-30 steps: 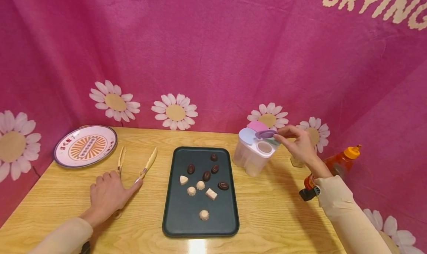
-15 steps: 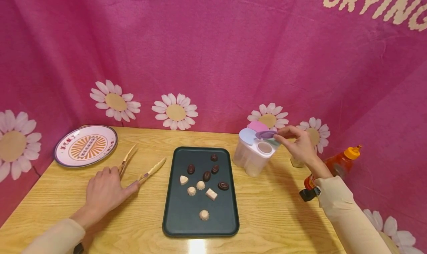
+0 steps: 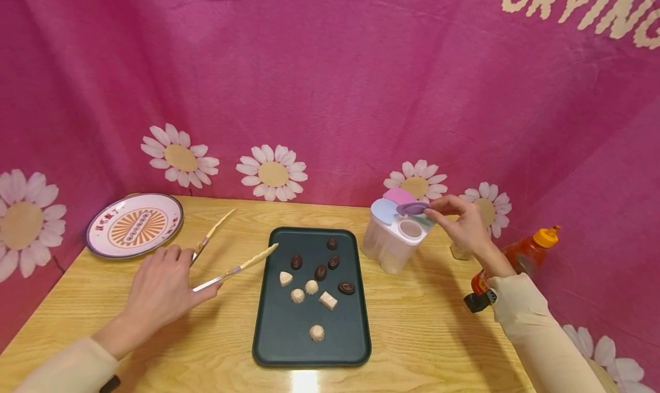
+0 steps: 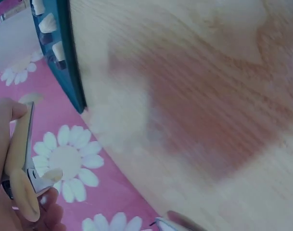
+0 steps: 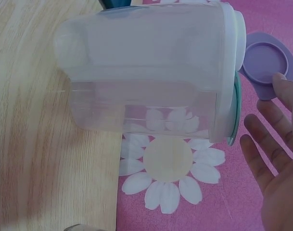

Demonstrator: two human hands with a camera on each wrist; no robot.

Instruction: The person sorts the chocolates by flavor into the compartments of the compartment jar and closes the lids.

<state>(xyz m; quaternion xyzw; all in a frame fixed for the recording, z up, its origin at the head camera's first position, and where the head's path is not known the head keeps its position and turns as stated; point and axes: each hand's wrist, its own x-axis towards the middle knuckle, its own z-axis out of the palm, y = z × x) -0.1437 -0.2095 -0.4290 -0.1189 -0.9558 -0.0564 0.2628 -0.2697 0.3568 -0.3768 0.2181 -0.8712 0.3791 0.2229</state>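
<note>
Tongs [image 3: 234, 254] gripped in your left hand [image 3: 157, 290], arms spread above the bench [image 3: 428, 330], right hand [image 3: 464, 224] pinching the container's [image 3: 394, 241] purple lid flap [image 3: 412, 208] open, chocolates on the tray [image 3: 289, 341].

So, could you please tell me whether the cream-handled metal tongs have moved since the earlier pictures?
Yes. The cream-handled metal tongs, held in the left hand, have lifted and swung right: one tip now reaches the rim of the dark green rectangular tray, where before both lay well left of it.

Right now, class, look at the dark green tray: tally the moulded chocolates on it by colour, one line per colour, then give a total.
Dark brown chocolates on the dark green tray: 5
White or cream chocolates: 5
Total: 10
</note>
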